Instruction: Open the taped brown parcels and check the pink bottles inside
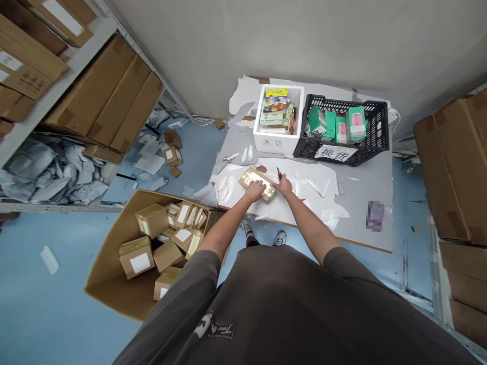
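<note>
A small taped cardboard box (249,175) with a white label and shiny tape lies on the paper-strewn table in front of me. My left hand (254,191) rests on its near side, fingers bent over the box and holding it. At the box's right end, my right hand (283,185) is closed around a utility knife (280,175) with a red and black handle. The knife's handle points up and away from the box. Its blade is too small to make out.
A white foam box (279,144) of packages and a black crate (369,147) of green cartons stand at the table's back. Paper scraps (312,185) litter the tabletop (365,177). Left, a large carton (110,268) holds several parcels. Shelves (95,45) of boxes flank both sides.
</note>
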The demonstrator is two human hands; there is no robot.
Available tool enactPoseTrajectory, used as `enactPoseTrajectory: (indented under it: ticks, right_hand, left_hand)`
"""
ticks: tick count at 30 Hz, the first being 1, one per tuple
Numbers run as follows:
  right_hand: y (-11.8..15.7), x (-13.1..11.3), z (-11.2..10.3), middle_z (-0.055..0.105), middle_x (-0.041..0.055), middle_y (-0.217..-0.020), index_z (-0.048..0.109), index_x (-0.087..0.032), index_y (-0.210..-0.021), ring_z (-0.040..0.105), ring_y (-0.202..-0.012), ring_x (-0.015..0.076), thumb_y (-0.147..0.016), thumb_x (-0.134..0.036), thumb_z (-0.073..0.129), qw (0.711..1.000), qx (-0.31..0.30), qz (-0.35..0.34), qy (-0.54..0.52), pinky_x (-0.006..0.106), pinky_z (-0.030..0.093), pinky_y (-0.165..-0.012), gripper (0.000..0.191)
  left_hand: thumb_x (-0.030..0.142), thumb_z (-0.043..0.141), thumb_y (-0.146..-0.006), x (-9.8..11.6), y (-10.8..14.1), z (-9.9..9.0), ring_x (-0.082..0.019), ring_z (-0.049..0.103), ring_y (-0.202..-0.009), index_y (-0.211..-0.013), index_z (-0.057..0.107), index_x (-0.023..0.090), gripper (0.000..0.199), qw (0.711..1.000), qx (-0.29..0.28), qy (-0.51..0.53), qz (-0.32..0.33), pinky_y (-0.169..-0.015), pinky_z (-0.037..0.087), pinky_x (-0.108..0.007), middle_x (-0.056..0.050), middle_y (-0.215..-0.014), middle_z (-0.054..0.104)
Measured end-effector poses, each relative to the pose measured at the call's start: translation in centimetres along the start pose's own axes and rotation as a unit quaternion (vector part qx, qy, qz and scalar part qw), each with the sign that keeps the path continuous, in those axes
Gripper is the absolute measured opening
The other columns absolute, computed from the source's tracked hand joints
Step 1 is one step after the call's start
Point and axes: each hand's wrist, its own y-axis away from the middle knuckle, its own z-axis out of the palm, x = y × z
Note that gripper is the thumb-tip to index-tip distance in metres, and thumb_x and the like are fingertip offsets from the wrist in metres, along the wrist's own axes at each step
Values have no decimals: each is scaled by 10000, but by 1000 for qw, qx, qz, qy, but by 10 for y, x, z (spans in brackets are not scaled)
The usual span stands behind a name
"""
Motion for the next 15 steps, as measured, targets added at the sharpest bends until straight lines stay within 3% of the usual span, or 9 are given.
enactPoseTrajectory:
  ticks: [4,6,8,11,13,15]
  right_hand:
    - [-5,-2,-3,743,191,-1261,516,-219,-1249,709,-1214,351,-837,-499,945,1000,-2,-8,-4,362,545,-913,658]
    - [-6,-3,-6,746,186,-1258,533,-217,-1246,709,-1197,348,-808,-495,969,1000,-11,-21,0,346,539,-889,678]
    - [-1,1,-9,755,170,-1231,563,-215,-1225,715,-1160,335,-869,-502,921,998,-20,-58,12,331,529,-872,581]
    - [15,21,-12,774,112,-1078,617,-229,-1142,736,-1001,285,-1081,-507,660,991,-52,-121,-14,311,518,-824,288]
    - [29,39,-12,764,83,-957,645,-231,-1057,728,-874,259,-1138,-488,545,984,-101,-142,-40,301,513,-785,287]
    - [42,55,-11,752,76,-902,654,-224,-983,716,-829,251,-1136,-464,558,978,-140,-154,-33,294,510,-781,300]
  left_hand:
    - [288,924,-781,10,1,1,-416,493,-1463,-1334,749,210,586,1000,7,-13,-8,-1266,359,-522,-188,-1452,608]
    - [334,938,-786,16,4,6,-432,424,-1546,-1329,746,218,588,1000,16,0,-23,-1263,396,-523,-187,-1566,551]
    - [367,954,-786,19,8,13,-427,328,-1634,-1378,703,238,656,999,15,15,-43,-1268,427,-527,-155,-1734,420]
    - [383,1001,-751,20,11,19,-410,275,-1682,-1415,642,242,768,998,3,27,-57,-1280,445,-522,-121,-1834,285]
    - [394,1040,-701,18,9,19,-419,298,-1677,-1409,635,234,832,998,0,38,-58,-1273,461,-518,-138,-1832,290]
    - [410,1065,-658,16,5,19,-429,329,-1664,-1406,636,233,880,997,-5,43,-63,-1255,486,-513,-150,-1824,303]
